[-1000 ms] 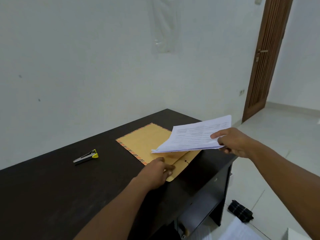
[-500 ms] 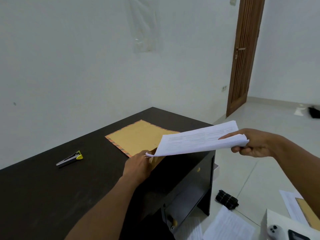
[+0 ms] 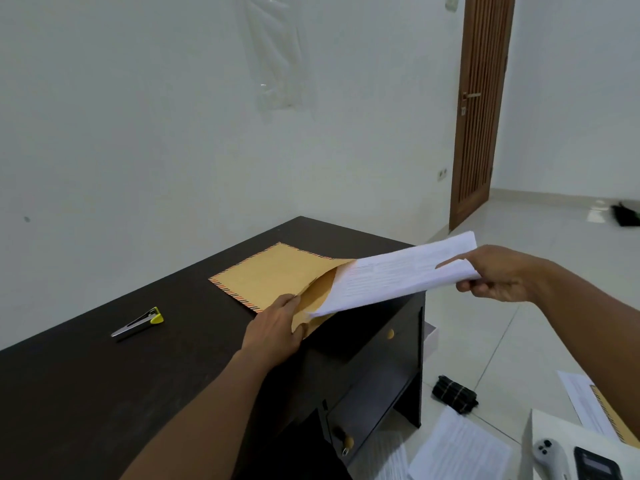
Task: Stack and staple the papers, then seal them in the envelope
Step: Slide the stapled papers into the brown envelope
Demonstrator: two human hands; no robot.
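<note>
A brown envelope (image 3: 273, 275) with striped edges lies on the dark desk (image 3: 86, 382) near its right end. My left hand (image 3: 277, 323) pinches the envelope's near edge and holds its mouth open. My right hand (image 3: 495, 275) grips the far end of a stack of white printed papers (image 3: 391, 271). The stack slopes down to the left, and its leading edge sits inside the envelope's open mouth. A silver stapler with a yellow tip (image 3: 138, 323) rests on the desk to the left, apart from both hands.
The desk's right side drops to drawers with round knobs (image 3: 390, 333). On the tiled floor lie loose printed sheets (image 3: 460, 448), a black folded cloth (image 3: 455, 398), and a white box (image 3: 540, 431) carrying a controller and a dark device. A wooden door (image 3: 479, 109) stands at the back right.
My right hand has brought the papers down and left, so their leading edge has entered the envelope. My left hand has lifted the envelope's mouth open. The camera has turned slightly.
</note>
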